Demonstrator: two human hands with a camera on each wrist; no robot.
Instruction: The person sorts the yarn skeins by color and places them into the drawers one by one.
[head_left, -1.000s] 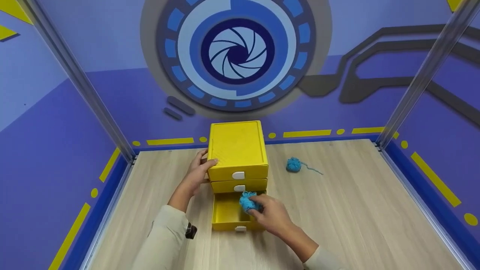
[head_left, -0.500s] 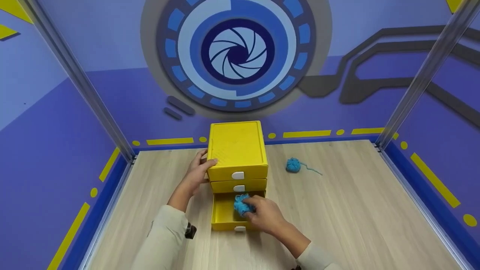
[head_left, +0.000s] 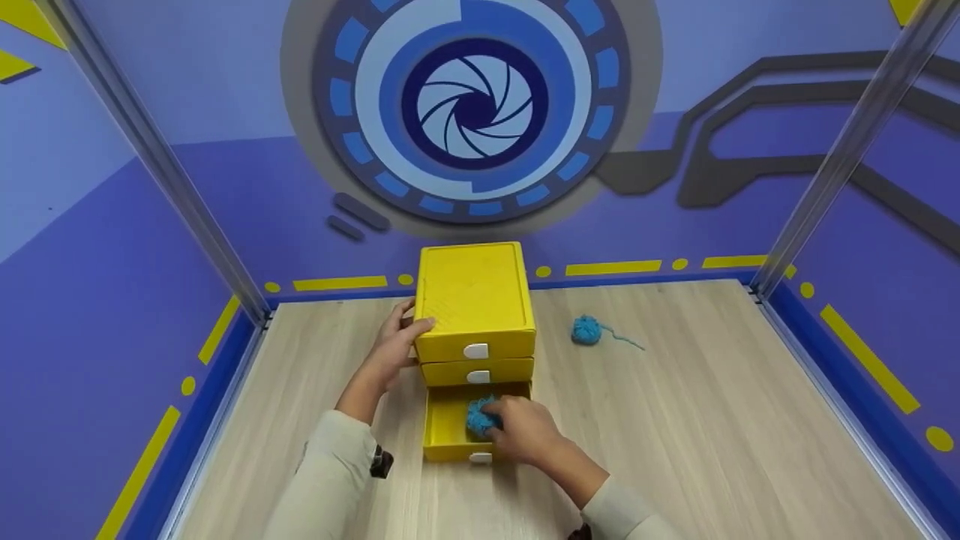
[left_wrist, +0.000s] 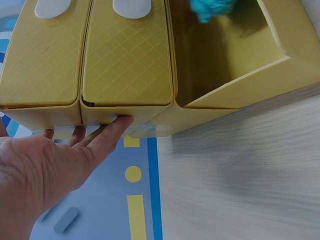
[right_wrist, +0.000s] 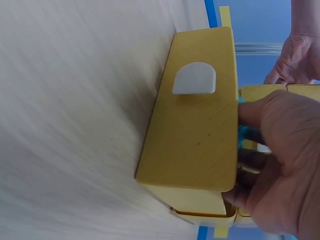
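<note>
A small yellow drawer cabinet (head_left: 474, 289) stands on the table with its bottom drawer (head_left: 450, 452) pulled out. Against the cabinet's left side rests my left hand (head_left: 390, 349), its fingers extended along the wall in the left wrist view. My right hand (head_left: 529, 431) reaches over the open drawer and pinches a blue yarn ball (head_left: 480, 418) down inside it. In the right wrist view the drawer front (right_wrist: 195, 135) and my fingers hide most of that ball. Behind and right of the cabinet lies another blue yarn ball (head_left: 586, 330) with a loose tail.
The two upper drawers (head_left: 442, 371) are closed, each with a white tab handle. The wooden table (head_left: 675, 420) extends on both sides of the cabinet. Purple-blue panels (head_left: 225, 187) with metal corner posts (head_left: 832, 142) enclose the back and sides.
My right hand has moved slightly left and lowered the yarn ball deeper into the open drawer. The left hand stays in place on the cabinet.
</note>
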